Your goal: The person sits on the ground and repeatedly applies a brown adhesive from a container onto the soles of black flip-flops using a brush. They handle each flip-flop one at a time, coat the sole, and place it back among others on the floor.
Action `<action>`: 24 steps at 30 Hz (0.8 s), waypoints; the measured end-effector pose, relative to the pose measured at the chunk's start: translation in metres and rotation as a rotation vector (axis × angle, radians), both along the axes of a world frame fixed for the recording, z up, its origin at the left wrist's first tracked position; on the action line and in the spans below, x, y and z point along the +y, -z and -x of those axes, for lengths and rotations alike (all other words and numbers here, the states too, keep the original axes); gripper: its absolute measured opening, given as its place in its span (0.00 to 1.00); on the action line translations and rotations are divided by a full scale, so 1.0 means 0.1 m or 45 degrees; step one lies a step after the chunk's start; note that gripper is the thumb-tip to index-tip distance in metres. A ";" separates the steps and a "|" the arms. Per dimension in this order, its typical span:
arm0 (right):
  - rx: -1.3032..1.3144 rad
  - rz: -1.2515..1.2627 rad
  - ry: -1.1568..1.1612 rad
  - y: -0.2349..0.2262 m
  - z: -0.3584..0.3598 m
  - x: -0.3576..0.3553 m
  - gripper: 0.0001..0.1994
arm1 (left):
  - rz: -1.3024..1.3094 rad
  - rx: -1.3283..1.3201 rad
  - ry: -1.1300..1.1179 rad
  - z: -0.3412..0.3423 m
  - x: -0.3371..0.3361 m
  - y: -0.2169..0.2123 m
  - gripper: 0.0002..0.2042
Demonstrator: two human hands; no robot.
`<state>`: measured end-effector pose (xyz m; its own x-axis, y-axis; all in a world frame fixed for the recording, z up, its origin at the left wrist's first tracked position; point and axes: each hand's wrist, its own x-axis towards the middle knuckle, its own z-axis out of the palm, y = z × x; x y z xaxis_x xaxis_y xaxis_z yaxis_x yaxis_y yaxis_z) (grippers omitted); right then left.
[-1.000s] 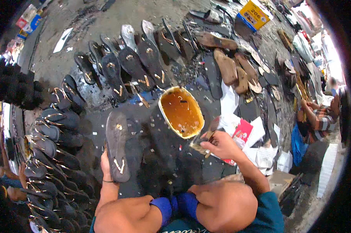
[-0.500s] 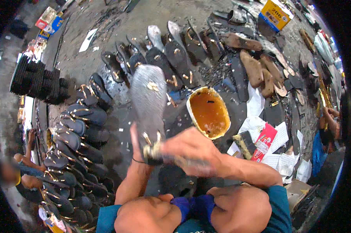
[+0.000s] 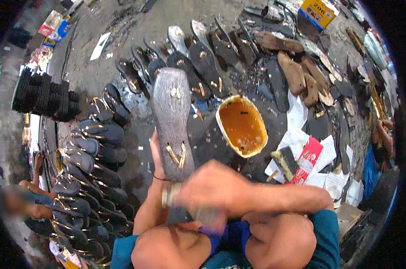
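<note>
My left hand (image 3: 157, 159) is closed round the left side of a dark sandal sole (image 3: 171, 107), holding it up lengthwise in front of me. The sole's upward face looks wet and shiny, with gold strap ends showing through it near both ends. Blurred by motion, my right hand (image 3: 218, 186) grips a glue brush, whose pale bristles (image 3: 169, 195) are at the sole's near end. Its fingers and the brush handle are partly smeared. To the right of the sole stands an oval tub (image 3: 235, 151) of amber glue.
Rows of dark sandals (image 3: 102, 133) curve along the left and far side. Black soles (image 3: 39, 96) are stacked farther left. Brown shoe lasts (image 3: 291, 76), papers (image 3: 333, 186), a red packet (image 3: 308, 154) and a yellow-blue box (image 3: 318, 13) lie rightward. A person (image 3: 43, 197) sits far left.
My right hand and the brush have moved toward me, down the sole to its near end, uncovering the strap ends there. The left hand still holds the sole.
</note>
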<state>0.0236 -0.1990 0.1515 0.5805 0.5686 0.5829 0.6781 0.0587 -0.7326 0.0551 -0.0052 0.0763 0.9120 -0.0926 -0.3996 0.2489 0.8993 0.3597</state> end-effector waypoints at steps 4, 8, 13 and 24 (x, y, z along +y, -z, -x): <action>-0.300 0.179 0.212 0.05 -0.53 -0.07 0.21 | -0.029 0.180 0.144 0.10 -0.31 -0.15 0.21; -0.222 0.106 0.119 0.05 -0.29 -0.05 0.20 | -0.260 -0.038 0.271 0.05 -0.15 -0.05 0.21; 0.187 0.068 -0.292 -0.13 -0.27 -0.06 0.21 | -0.190 0.304 0.047 -0.11 -0.14 -0.25 0.20; 0.355 0.384 0.536 0.46 -0.03 -0.36 0.09 | -0.544 0.271 -0.119 -0.61 1.58 1.07 0.16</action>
<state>0.0266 -0.2350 0.1052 0.9004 0.3728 0.2244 0.3774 -0.4126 -0.8290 0.1156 0.1527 -0.0302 0.8026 0.1986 -0.5624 0.2822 0.7043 0.6514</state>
